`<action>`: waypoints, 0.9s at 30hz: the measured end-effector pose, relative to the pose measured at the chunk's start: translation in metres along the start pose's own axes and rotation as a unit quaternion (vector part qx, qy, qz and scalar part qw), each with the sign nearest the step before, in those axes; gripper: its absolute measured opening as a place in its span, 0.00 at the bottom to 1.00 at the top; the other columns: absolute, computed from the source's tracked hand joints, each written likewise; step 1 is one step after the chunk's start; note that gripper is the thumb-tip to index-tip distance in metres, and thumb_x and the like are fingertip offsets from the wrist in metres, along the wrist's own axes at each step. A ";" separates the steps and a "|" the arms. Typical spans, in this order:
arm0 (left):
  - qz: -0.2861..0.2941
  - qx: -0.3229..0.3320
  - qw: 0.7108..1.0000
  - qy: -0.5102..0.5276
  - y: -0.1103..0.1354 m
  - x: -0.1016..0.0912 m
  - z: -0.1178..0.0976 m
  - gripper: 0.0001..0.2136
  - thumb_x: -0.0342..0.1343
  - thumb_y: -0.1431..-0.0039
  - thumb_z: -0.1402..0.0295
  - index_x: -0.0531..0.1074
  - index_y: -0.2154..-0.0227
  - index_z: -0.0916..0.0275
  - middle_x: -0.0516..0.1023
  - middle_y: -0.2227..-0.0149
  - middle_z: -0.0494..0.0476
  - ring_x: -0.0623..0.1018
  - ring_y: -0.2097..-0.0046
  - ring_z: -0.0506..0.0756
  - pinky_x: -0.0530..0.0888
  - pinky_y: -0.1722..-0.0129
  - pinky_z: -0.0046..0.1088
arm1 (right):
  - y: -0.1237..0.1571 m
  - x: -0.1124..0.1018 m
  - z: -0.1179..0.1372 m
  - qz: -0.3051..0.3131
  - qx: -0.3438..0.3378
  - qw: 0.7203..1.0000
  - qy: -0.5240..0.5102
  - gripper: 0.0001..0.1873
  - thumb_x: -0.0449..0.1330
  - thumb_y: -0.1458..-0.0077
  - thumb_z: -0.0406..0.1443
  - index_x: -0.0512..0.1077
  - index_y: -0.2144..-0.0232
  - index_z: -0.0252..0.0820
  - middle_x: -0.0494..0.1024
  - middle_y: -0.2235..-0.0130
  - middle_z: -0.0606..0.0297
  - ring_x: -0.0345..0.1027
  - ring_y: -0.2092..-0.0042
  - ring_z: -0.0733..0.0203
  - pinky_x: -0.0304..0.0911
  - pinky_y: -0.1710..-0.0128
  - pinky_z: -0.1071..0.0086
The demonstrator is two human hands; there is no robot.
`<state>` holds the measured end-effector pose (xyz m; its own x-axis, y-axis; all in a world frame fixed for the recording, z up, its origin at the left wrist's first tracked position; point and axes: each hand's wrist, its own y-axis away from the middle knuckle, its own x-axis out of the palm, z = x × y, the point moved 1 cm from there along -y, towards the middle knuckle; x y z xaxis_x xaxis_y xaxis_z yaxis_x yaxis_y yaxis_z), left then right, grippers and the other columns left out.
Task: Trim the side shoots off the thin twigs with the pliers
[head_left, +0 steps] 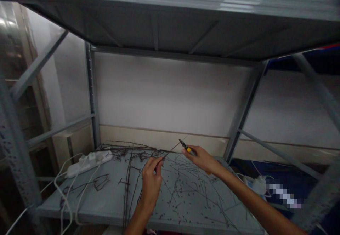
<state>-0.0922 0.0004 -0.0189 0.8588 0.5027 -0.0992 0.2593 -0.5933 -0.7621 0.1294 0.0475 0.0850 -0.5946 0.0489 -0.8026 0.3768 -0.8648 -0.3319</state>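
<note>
My left hand (152, 173) is closed, pinching a thin dark twig (171, 150) between thumb and fingers. The twig slants up to the right, its far part thinning out against the wall. Wrapped in my right hand (200, 157) is a pair of pliers (183, 144) with dark jaws and yellow-and-black handles. Their tip points up and left, close to the twig; whether the jaws touch it I cannot tell. Below both hands, small dark bits (183, 192) and loose thin stems lie scattered over the grey shelf (106, 201).
Long dark twigs (128, 185) lie left of my left hand, with a tangled pile (122, 153) along the back edge. A white power strip (90, 163) with trailing cables sits at the left. Overhead is another metal shelf (170, 8); posts and braces frame both sides.
</note>
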 end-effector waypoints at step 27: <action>-0.030 -0.255 0.906 0.337 -0.004 -0.039 -0.074 0.14 0.66 0.45 0.62 0.78 0.59 0.63 0.81 0.60 0.63 0.78 0.65 0.56 0.68 0.77 0.23 | -0.009 0.121 -0.003 -0.007 0.168 0.962 -0.217 0.29 0.54 0.46 0.61 0.70 0.71 0.41 0.66 0.84 0.72 0.60 0.83 0.64 0.57 0.81 0.71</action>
<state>-0.0937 -0.0631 0.0349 0.8671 0.1476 0.4757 0.3367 -0.8776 -0.3414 0.0564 0.0624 -0.0110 -0.8659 -0.0889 -0.4922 0.1600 -0.9816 -0.1042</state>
